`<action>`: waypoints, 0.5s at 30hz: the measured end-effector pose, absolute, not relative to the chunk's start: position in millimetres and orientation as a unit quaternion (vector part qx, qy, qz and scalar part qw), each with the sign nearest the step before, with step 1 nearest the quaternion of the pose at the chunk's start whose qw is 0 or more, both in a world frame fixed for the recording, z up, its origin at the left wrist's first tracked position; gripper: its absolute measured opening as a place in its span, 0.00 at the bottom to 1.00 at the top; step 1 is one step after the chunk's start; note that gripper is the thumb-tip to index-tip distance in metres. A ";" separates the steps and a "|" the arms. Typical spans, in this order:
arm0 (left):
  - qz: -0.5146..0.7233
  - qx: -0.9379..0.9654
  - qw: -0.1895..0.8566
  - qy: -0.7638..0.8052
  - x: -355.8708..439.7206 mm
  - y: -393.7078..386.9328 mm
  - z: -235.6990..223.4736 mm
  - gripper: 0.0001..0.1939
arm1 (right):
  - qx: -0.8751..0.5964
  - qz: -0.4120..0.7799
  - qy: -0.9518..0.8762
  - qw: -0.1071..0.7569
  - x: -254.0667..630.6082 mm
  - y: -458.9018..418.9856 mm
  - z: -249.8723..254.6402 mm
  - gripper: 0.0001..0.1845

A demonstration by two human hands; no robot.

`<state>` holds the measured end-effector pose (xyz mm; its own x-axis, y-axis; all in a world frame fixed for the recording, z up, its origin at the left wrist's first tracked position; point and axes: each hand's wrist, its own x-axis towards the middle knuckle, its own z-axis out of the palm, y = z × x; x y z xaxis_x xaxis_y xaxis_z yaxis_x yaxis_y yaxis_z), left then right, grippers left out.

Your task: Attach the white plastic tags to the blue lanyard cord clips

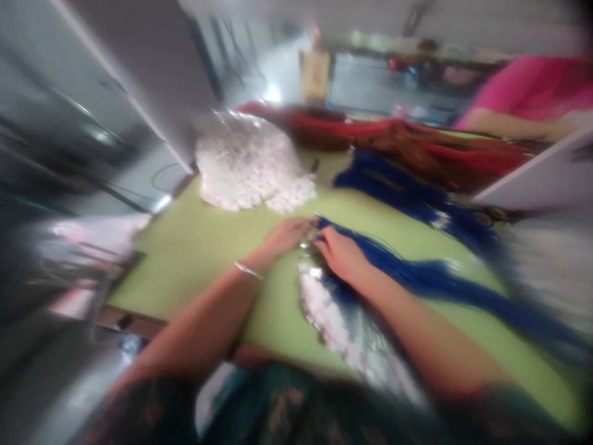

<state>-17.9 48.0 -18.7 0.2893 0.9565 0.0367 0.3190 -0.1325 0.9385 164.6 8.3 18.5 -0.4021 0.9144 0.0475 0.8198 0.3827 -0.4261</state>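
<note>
Nearest, a strip of white pieces [324, 309] is lying slantwise on the near side of the wires [417, 275], with something glossy, too blurred to name, showing along it. The right hand [343, 253] is being held at the gathered end of the wires, its forearm crossing above the strip; its fingers are being held bent inward, but whether any strand is being gripped cannot be told. The left hand [294, 235] is being held just off that same end of the wires, fingers drawn near one another; how far they are parted, and whether anything is being pinched, is being hidden by blur. Small bright spots are showing between the two hands.

The wires themselves are lying along the table [180, 253], trailing off to the right. By judgement, their ends are being handled by both hands together; for the next move, a fine pinch and steady, well-aligned ends seem to be called for, since loose strands could be snagged.

Beyond the wires, to the left, a heap of white parts [250, 167] is lying; straight beyond, a second blue bundle [384, 182] is resting, and behind it red strands [365, 131]. Farthest from the wires, a pink sleeve [504, 93] is being shown.
</note>
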 end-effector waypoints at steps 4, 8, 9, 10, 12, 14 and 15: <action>0.362 0.662 0.453 0.475 -16.2 46.9 -17.6 0.20 | -0.499 0.262 -0.780 0.271 172.2 16.3 13.8 0.12; 0.412 0.624 0.415 0.518 -22.1 41.7 -10.0 0.19 | -0.440 0.349 -0.771 0.299 178.4 20.8 17.0 0.14; 0.426 0.619 0.377 0.541 -25.3 38.7 -5.5 0.18 | -0.431 0.369 -0.770 0.292 180.0 21.2 19.2 0.15; 0.435 0.618 0.337 0.561 -28.6 35.1 -0.2 0.18 | -0.424 0.388 -0.766 0.288 181.6 21.6 21.3 0.15; 0.423 0.629 0.287 0.585 -33.7 26.1 10.6 0.15 | -0.414 0.425 -0.750 0.293 185.0 22.5 24.6 0.16; 0.365 0.665 0.300 0.578 -33.9 16.8 18.1 0.14 | -0.402 0.451 -0.735 0.307 187.8 23.9 25.5 0.16; 0.324 0.691 0.316 0.563 -32.0 12.7 19.7 0.13 | -0.398 0.453 -0.737 0.305 188.6 24.6 25.2 0.15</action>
